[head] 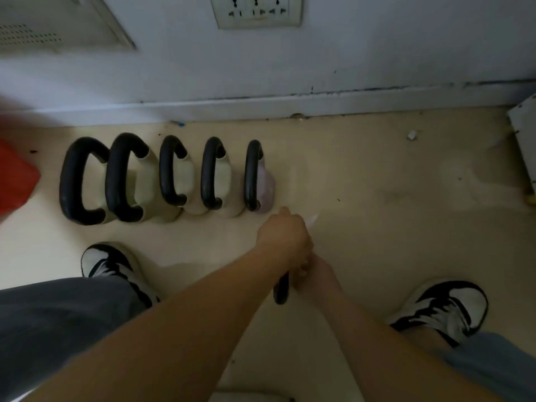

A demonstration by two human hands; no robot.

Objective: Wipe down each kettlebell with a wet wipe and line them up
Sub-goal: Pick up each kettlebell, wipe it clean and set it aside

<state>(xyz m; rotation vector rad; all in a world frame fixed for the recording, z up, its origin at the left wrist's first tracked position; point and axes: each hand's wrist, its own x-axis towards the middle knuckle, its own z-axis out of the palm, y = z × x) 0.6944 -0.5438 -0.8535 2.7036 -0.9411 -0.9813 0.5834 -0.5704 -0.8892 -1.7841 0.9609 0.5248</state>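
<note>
Several kettlebells with black handles stand in a row on the floor near the wall, from a large cream one (pixel 84 181) on the left to a small lilac one (pixel 261 181) on the right. In front of the row's right end, my left hand (pixel 285 233) holds a white wet wipe (pixel 313 219), of which only a tip shows past the fingers. Just below it my right hand (pixel 311 269) grips the black handle (pixel 281 290) of another kettlebell. My arms hide most of that kettlebell's body.
My two black-and-white shoes (pixel 116 268) (pixel 446 306) stand on either side of my hands. A red bag (pixel 14 181) lies at the left edge. The wall and skirting (pixel 261 103) run behind the row, and a white cabinet corner (pixel 525 140) is at the right.
</note>
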